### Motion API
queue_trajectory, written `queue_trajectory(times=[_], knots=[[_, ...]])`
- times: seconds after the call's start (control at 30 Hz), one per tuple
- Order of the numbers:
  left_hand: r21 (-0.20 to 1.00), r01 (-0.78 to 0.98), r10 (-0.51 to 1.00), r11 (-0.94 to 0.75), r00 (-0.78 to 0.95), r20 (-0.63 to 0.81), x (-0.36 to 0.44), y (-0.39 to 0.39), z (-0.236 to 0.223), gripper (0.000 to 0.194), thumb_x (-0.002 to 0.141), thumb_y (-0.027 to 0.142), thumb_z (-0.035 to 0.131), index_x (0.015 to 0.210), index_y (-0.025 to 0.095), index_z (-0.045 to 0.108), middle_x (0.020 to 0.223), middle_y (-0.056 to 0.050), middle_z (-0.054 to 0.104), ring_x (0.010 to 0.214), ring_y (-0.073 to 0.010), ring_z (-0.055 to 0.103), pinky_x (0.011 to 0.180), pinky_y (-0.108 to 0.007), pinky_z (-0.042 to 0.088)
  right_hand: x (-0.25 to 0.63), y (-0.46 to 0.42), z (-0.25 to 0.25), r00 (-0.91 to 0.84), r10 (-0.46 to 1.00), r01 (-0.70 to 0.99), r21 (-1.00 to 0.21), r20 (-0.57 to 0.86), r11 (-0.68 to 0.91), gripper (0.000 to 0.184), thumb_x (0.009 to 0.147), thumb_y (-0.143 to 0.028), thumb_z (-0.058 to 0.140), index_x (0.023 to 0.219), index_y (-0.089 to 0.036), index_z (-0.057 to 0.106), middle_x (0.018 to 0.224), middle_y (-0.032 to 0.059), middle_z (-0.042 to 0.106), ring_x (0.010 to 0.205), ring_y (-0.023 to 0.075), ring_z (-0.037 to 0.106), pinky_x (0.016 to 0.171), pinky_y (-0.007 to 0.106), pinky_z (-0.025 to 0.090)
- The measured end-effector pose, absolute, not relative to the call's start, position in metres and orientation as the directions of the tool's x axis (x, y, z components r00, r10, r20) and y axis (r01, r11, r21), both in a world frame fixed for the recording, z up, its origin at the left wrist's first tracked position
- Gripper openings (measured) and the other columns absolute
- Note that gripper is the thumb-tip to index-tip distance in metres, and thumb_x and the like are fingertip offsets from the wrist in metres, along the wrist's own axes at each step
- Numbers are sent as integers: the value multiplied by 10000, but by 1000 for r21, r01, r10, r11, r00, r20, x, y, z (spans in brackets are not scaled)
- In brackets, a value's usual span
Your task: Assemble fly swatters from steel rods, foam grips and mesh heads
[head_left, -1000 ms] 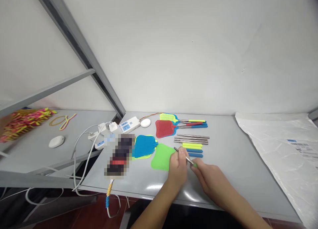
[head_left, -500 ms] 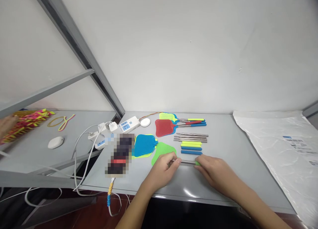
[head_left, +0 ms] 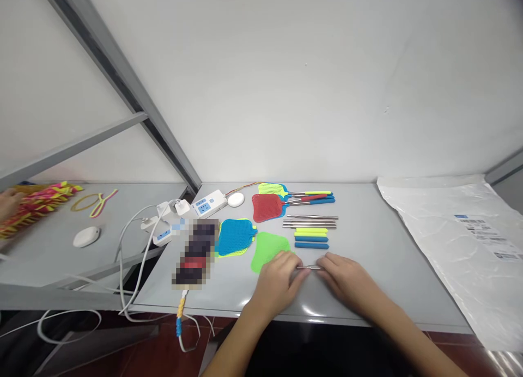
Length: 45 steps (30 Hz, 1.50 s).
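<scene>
A green fly swatter head (head_left: 267,249) lies on the grey table (head_left: 379,246), partly covered by my left hand (head_left: 278,279). Between my hands runs a short stretch of metal rod (head_left: 309,267). My left hand is closed around its left part, next to the green head. My right hand (head_left: 345,276) grips the other end, its fingers hiding whatever is there. Just beyond them lie blue grips (head_left: 311,245), yellow grips (head_left: 311,231) and several loose metal rods (head_left: 310,223).
Swatters with a red head (head_left: 266,208) lie at the back, near blue swatter heads (head_left: 235,237). A pixelated object (head_left: 196,251), power strips (head_left: 208,204) and white cables (head_left: 143,268) are left. A white plastic bag (head_left: 441,219) covers the right side. Another person's hand (head_left: 8,204) is far left.
My hands have come closer together, so less rod shows between them. The green piece seen at my right fingers is now hidden. The view has shifted slightly.
</scene>
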<state>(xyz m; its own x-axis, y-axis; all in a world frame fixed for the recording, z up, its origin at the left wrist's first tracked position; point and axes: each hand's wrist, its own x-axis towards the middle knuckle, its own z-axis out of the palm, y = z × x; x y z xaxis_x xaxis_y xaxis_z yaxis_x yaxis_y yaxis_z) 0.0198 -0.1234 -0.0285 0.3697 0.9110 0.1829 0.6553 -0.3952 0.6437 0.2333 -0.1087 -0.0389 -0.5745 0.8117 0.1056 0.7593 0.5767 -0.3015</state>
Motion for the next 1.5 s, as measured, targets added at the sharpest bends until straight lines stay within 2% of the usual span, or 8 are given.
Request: queue_trajectory(times=[0.1,0.2,0.3,0.4,0.73,1.0,1.3,1.5], knots=[[571,707,908,-418,303,290,16,-120,-30,190,916,364,498,984,204,574,987,-68,612,952,-220,536,819,-344,416,237,-106,-52,-525,826,781,-268,208,564,212,976,-295,391,988,-200,581,861,38,586,791,167,559,670,285,404],[481,773,897,-413,255,360,7,-116,-31,337,868,376,582,1162,216,543,1185,-102,566,1092,-267,498,939,-425,385,241,-103,-59,-457,837,811,-246,303,531,216,971,-280,406,1017,-185,595,891,64,595,839,181,546,697,292,412],[424,822,905,-381,238,352,1,-115,-36,447,847,396,606,1247,226,503,1293,-109,515,1171,-290,460,1008,-472,345,241,-101,-60,-446,829,823,-210,337,528,253,965,-213,393,1109,-192,600,943,84,597,872,194,537,727,306,416],[392,842,913,-370,253,320,1,-116,-41,459,861,386,583,1277,222,481,1340,-110,486,1233,-296,418,1031,-480,335,235,-100,-62,-459,814,829,-158,357,536,309,944,-156,392,1149,-216,615,952,89,595,852,197,529,700,306,408],[409,852,929,-326,207,308,4,-114,-45,251,891,287,533,1134,239,572,1303,-78,522,1218,-272,434,1030,-479,343,224,-104,-67,-433,816,851,-124,382,510,337,933,-119,393,1132,-213,648,940,93,594,830,194,499,703,307,396],[412,849,922,-330,197,332,4,-113,-47,268,882,264,534,1147,237,570,1281,-84,536,1204,-273,455,1023,-488,356,225,-104,-67,-422,807,843,-150,414,517,323,925,-134,429,1125,-233,662,916,81,593,803,182,499,689,295,395],[467,808,920,-358,221,324,4,-115,-49,273,887,236,508,1157,229,545,1272,-89,528,1201,-271,455,1028,-479,351,227,-105,-74,-454,790,825,-142,412,548,438,889,-23,372,1174,-221,638,947,87,595,799,182,469,689,300,379],[423,835,922,-351,229,312,6,-117,-45,250,900,263,493,1139,226,553,1287,-85,524,1214,-269,439,1036,-476,327,225,-105,-68,-417,819,833,-194,394,518,345,923,-117,432,1161,-247,646,969,85,595,864,192,501,740,320,377]])
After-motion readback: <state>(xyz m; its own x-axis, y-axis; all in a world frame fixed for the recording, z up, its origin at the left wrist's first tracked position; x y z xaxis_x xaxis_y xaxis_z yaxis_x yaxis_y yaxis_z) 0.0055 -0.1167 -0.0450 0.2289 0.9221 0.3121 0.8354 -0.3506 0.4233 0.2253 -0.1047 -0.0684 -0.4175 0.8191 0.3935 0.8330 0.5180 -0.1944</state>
